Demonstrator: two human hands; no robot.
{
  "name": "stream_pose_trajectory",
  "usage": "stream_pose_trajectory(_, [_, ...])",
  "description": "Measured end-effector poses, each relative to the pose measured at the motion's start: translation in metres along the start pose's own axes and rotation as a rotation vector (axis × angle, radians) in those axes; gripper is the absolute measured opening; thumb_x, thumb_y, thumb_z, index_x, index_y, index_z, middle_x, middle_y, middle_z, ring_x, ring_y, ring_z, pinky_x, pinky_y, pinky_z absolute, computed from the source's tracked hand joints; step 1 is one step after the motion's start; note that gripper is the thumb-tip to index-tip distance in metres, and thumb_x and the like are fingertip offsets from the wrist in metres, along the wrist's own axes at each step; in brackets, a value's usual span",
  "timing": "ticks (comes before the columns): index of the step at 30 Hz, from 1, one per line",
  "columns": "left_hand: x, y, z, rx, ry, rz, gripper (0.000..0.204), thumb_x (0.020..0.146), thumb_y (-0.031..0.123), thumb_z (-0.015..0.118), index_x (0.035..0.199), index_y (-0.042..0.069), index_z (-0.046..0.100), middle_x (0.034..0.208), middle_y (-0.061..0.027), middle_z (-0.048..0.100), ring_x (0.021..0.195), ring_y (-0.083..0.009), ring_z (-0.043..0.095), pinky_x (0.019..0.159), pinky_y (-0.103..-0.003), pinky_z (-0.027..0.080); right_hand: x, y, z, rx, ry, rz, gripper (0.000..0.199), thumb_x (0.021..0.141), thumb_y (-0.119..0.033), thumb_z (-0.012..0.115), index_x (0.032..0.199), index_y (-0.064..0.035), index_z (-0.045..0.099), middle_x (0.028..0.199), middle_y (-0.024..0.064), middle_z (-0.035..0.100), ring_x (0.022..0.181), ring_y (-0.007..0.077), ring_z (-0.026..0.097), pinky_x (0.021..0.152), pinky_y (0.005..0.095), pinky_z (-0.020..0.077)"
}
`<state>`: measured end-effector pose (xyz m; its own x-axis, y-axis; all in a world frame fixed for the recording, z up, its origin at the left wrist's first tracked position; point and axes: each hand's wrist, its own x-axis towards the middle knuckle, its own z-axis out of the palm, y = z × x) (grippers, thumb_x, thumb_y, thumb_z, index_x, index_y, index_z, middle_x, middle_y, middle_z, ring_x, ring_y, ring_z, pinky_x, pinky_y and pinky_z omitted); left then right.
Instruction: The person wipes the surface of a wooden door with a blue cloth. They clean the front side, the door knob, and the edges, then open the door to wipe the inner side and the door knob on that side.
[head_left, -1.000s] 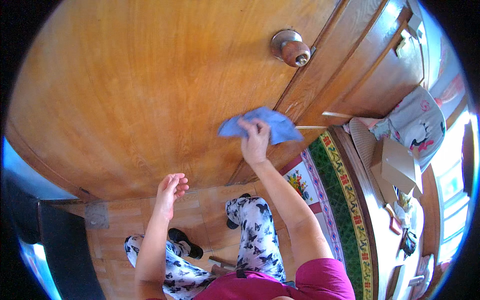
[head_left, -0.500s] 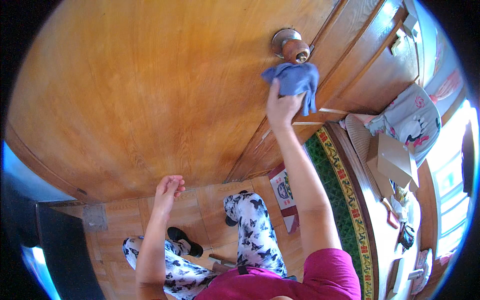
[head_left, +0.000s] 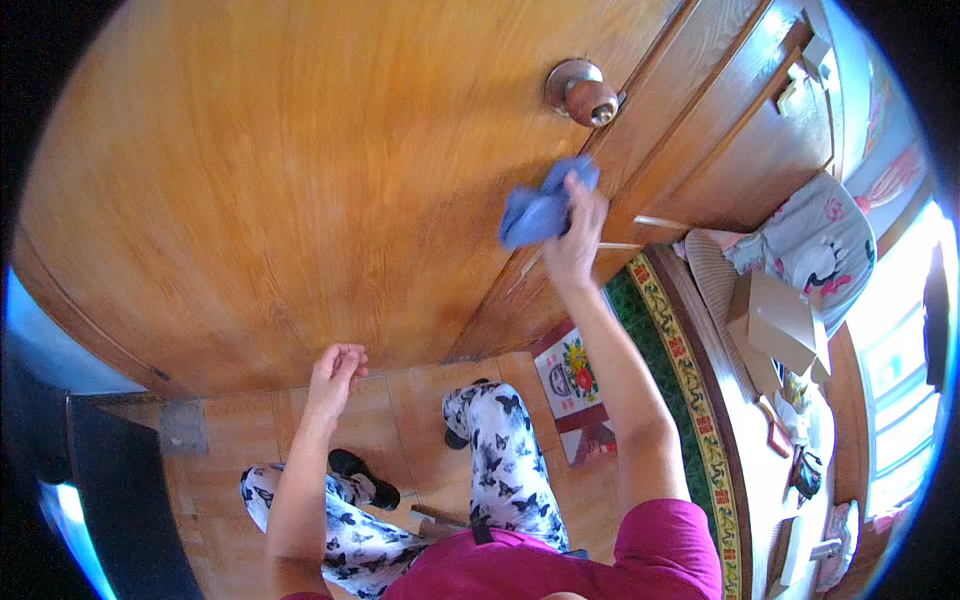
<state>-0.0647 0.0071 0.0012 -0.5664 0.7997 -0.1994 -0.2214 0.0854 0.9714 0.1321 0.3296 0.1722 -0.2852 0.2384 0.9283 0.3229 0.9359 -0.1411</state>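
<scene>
Blue cloth (head_left: 530,217) in use. Nearest body: L hand (head_left: 337,377), fingers loosely curled, nothing visible in grip. Next: R hand (head_left: 578,240), blurred, fingers clamped on bunched cloth. Cloth location: at wood door (head_left: 300,200), below knob (head_left: 588,98); surface contact unclear. Progress: prob. mid-job; done vs. remaining area not determinable, no visible boundary on panel. Clearance: door's R edge close by cloth, broad bare panel to L. Farther R: cardboard box (head_left: 785,320), well apart.

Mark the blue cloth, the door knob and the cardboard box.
Blue cloth (head_left: 537,213), head view: its crumpled middle.
Door knob (head_left: 588,101), head view: its rounded grip.
Cardboard box (head_left: 787,328), head view: a side panel.
</scene>
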Motion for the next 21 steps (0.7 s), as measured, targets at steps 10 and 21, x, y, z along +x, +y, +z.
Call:
stream_pose_trajectory(10, [0.011,0.008,0.005,-0.099,0.037,0.01,0.044,0.103,0.033,0.06,0.141,0.011,0.051,0.127,-0.0076,0.064,0.1,-0.0145,0.066,0.081,-0.028,0.05,-0.095,-0.024,0.061,-0.07,-0.409,-0.155,0.046,0.081,0.001,0.06,0.12,-0.0219,0.069,0.125,0.0113,0.061,0.106,0.0331,0.065,0.081,0.0423,0.0572])
stream_pose_trajectory(21, [0.018,0.012,-0.01,-0.317,0.15,-0.06,0.06,0.1,0.032,0.063,0.152,0.012,0.04,0.14,-0.0098,0.058,0.11,-0.019,0.067,0.09,-0.032,0.05,0.041,-0.045,0.031,-0.099,0.11,-0.006,0.075,0.075,-0.002,0.081,0.142,-0.005,0.048,0.129,0.0202,0.048,0.113,0.0395,0.051,0.096,0.0431,0.0466])
